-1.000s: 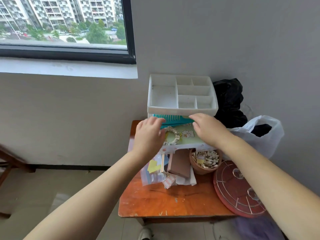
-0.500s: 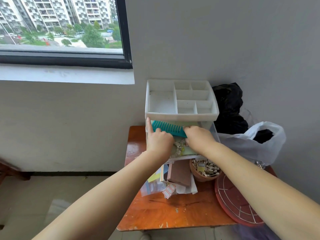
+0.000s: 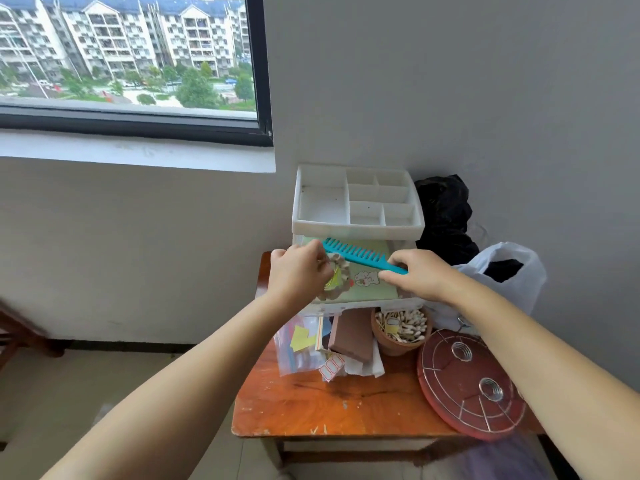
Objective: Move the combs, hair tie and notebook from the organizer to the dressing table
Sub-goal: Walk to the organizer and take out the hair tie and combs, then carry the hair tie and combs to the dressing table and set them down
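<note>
A white organizer [image 3: 356, 233] stands at the back of the small wooden table [image 3: 332, 407], its drawer pulled out. In the drawer lies a light green notebook [image 3: 370, 289] with a cartoon picture. My right hand [image 3: 415, 275] grips the handle end of a teal comb [image 3: 356, 252], raised at a slant above the notebook. My left hand [image 3: 298, 271] pinches a frilly beige hair tie [image 3: 337, 280] at the drawer's left side. Any other comb is hidden.
Under the drawer front lie a plastic bag of papers [image 3: 301, 344], a brown box [image 3: 351, 337] and a clay pot of cotton swabs [image 3: 401, 329]. A red round wire-topped lid [image 3: 471, 386] sits at right. Black [image 3: 443, 216] and white bags [image 3: 502, 271] crowd the corner.
My right hand has taken hold of the teal comb and lifted it off the notebook. My left hand has closed on the hair tie.
</note>
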`<action>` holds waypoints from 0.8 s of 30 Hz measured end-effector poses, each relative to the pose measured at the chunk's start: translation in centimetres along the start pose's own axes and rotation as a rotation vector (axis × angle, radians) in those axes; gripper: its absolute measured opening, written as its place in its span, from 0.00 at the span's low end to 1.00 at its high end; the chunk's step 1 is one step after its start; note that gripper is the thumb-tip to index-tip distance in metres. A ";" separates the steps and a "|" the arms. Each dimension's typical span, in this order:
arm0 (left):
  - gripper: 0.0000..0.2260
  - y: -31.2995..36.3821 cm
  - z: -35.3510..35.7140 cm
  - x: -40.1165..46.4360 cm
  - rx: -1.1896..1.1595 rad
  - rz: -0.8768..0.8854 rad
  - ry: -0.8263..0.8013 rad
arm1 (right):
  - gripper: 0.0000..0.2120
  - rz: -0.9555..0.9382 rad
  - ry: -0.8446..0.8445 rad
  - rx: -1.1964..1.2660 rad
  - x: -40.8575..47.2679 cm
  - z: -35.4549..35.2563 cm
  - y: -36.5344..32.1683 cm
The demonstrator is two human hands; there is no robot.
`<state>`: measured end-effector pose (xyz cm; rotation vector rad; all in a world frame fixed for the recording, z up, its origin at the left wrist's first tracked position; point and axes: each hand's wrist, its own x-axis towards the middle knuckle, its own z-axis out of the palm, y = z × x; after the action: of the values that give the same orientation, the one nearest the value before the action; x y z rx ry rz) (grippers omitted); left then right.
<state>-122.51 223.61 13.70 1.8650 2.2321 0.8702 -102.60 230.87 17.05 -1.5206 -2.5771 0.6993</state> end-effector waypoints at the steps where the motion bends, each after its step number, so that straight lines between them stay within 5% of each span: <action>1: 0.03 -0.1 -0.7 -0.6 -0.124 -0.092 0.007 | 0.11 -0.016 0.003 0.030 -0.5 0.1 -0.4; 9: 0.03 -6.1 -6.4 -12.8 -0.865 -0.656 0.259 | 0.06 -0.355 -0.019 0.251 -3.2 6.0 -9.7; 16: 0.02 -14.2 -12.5 -33.3 -0.916 -1.062 0.699 | 0.10 -0.415 -0.437 0.371 -10.8 19.8 -25.1; 24: 0.08 -16.7 -19.6 -63.8 -0.870 -1.400 1.239 | 0.05 -0.438 -0.907 0.344 -30.5 37.4 -41.5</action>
<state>-129.99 155.87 4.42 -0.8563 2.0202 2.1422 -131.40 175.19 5.94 -0.5334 -2.9147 1.9602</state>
